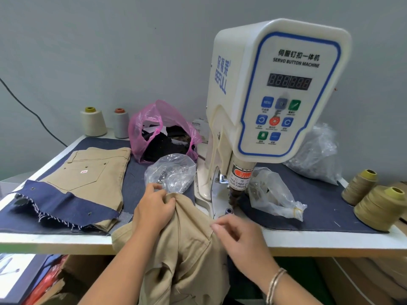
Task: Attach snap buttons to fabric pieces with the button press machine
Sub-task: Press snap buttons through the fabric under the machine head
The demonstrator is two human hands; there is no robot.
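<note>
Crowding the press (pixel 273 89) — bags (pixel 170 172), spools (pixel 380 208), trousers (pixel 92 172).

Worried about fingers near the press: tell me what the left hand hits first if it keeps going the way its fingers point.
Probably the clear bag of snap parts, just beyond the left hand; the gap between them is hard to judge.

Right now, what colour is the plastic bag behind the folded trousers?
Translucent pink plastic bag, with dark contents; the head view shows it clearly.
</note>
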